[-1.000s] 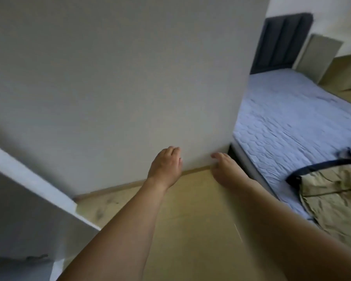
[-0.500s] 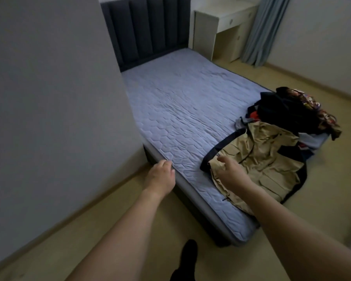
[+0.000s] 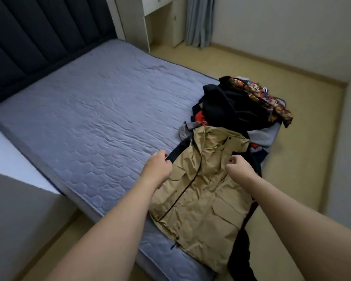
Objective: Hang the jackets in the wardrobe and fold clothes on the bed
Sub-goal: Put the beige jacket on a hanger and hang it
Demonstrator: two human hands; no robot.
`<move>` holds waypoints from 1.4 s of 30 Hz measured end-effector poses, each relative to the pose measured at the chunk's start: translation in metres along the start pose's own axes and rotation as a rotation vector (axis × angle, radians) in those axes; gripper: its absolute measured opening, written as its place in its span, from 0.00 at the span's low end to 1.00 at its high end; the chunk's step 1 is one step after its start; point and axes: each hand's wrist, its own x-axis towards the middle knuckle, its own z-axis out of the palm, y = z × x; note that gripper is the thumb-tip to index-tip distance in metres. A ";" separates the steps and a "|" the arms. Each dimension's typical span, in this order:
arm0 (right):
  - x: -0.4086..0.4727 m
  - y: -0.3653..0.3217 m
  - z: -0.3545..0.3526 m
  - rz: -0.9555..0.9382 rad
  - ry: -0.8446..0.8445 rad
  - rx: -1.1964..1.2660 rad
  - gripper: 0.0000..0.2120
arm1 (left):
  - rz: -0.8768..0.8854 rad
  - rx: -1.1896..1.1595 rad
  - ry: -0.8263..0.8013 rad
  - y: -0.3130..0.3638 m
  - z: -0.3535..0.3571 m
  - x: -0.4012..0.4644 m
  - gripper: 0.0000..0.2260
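Both arms were extended over the bed (image 3: 93, 110). The left hand (image 3: 157, 169) hovered at the tan jacket's (image 3: 203, 191) left shoulder, fingers curled; whether it gripped fabric could not be told. The right hand (image 3: 238, 166) was at the right shoulder, fingers curled, contact likewise unclear. The jacket lay flat, front up, at the bed's near right corner, its dark sleeve hanging over the edge. A pile of clothes (image 3: 241, 106) sat just beyond its collar. The mattress to the left lay bare; a desk (image 3: 150, 5) stood past the headboard (image 3: 39, 35).
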 end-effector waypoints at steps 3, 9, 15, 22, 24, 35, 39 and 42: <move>0.139 0.032 -0.024 0.125 0.011 0.091 0.27 | -0.086 -0.144 -0.057 0.049 0.071 0.110 0.16; 0.385 0.100 0.010 0.414 -0.070 0.229 0.33 | -0.375 -0.406 -0.187 0.092 0.230 0.306 0.25; 0.502 0.162 0.083 0.594 -0.093 0.121 0.58 | -0.590 -0.436 0.019 0.081 0.329 0.419 0.43; 0.544 0.200 0.105 0.557 0.091 0.042 0.56 | -0.552 -0.662 -0.009 0.102 0.373 0.412 0.12; 0.539 0.215 0.095 0.504 0.133 0.095 0.44 | -0.595 -0.795 0.011 0.108 0.363 0.381 0.08; 0.298 0.095 0.015 0.475 -0.313 1.024 0.31 | -0.771 -1.521 0.456 0.137 0.143 0.140 0.14; 0.160 0.003 0.006 0.275 -0.624 0.992 0.35 | -0.630 -1.592 0.737 0.117 0.030 0.009 0.09; 0.047 -0.052 0.027 0.129 -0.717 0.890 0.25 | -0.563 -1.534 0.984 0.083 -0.041 -0.107 0.08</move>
